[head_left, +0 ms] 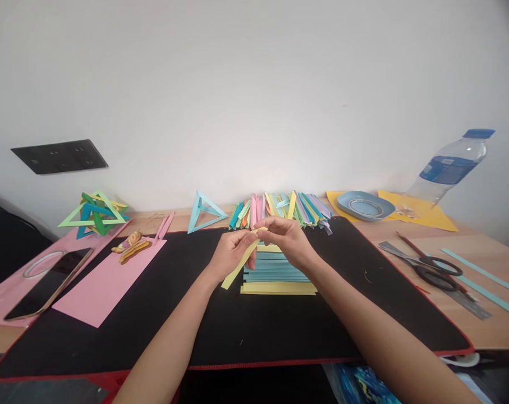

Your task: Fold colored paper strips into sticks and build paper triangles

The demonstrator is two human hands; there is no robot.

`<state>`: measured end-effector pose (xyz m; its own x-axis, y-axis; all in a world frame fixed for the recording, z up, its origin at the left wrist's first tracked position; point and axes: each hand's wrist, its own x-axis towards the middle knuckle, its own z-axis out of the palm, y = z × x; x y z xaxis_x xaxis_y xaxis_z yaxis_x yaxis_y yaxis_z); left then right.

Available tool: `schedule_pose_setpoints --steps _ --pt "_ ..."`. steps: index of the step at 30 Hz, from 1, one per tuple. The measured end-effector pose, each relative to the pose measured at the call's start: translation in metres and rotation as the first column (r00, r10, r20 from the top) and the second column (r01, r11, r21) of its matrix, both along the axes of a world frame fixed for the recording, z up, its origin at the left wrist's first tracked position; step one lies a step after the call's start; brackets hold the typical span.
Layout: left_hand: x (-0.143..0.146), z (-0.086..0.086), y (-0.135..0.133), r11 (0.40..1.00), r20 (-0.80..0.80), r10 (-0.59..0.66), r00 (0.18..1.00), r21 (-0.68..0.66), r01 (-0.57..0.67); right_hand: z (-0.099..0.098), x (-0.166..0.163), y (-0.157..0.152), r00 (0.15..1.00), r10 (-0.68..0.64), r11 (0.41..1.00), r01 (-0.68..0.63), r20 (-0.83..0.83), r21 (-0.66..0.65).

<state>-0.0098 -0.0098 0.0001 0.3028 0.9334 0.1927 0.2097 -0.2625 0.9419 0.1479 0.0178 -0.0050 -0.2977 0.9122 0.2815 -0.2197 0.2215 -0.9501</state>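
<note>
A yellow paper strip (236,271) runs down to the left from between my two hands, over the black mat. My left hand (232,251) pinches it between thumb and fingers. My right hand (284,238) grips its upper end, fingertips close to those of the left. Beneath and beyond the hands lies a stack of blue paper strips (275,271), with yellow strips (278,288) along its near side. A row of folded coloured paper strips (308,210) lies behind, against the wall, partly covered by my right hand.
At the left are a pink sheet (106,286), a phone (47,284) and a woven paper-triangle model (95,216). A blue paper pyramid (204,212) stands at the back. Scissors (437,272), a metal ruler (473,306), a blue dish (366,205) and a bottle (452,163) are on the right.
</note>
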Motion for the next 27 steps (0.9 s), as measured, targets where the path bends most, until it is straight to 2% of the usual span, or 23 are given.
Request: schedule_pose_setpoints --steps 11,27 --pt "-0.0028 -0.0004 -0.0007 0.998 -0.073 0.006 0.997 0.066 -0.001 0.0017 0.0059 0.0034 0.998 0.043 0.998 -0.045 0.045 0.042" --pt "-0.002 0.0005 -0.0007 1.0 0.035 0.015 0.999 0.005 -0.015 0.0001 0.0037 0.0022 0.998 0.039 0.999 -0.038 -0.045 0.037"
